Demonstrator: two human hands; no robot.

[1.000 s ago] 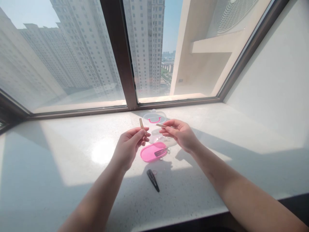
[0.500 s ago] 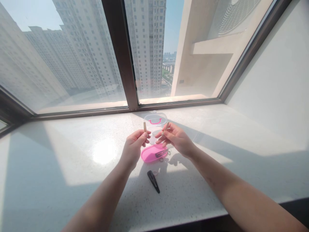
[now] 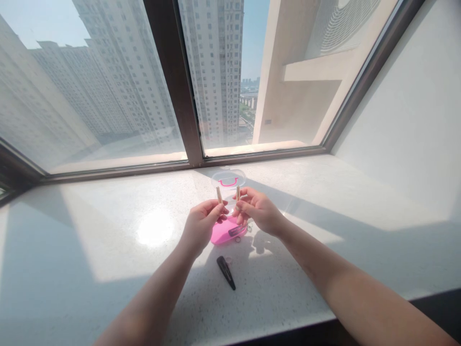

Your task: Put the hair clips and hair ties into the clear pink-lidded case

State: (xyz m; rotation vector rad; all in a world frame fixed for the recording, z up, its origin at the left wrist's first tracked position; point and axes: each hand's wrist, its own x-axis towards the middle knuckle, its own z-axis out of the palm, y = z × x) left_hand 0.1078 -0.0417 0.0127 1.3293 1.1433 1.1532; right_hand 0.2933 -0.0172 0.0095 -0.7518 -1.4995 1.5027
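Left hand (image 3: 202, 218) and right hand (image 3: 260, 211) each pinch a slim metallic piece

Near the centre of the frame, the left hand is nearly closed, thumb pressed against the fingers, holding a gold-toned clip (image 3: 219, 194) by its lower end. The right hand matches it, its fingertips gathered narrowly around a second gold-toned clip (image 3: 238, 193). Both pieces are thin and straight; the left one leans slightly left, the right one stands almost upright, and a small gap parts them. Their lower ends are hidden by the fingers.

Just below the hands lies an oval pink tray (image 3: 220, 235), with a dark hair clip (image 3: 236, 231) resting at its right side. Lower in the frame, a black hair clip (image 3: 226, 273) lies slanted on the pale windowsill (image 3: 108, 250), its narrow tip toward the bottom. Above the hands sits a clear case part (image 3: 216, 179) with a curved pink handle (image 3: 228, 184).
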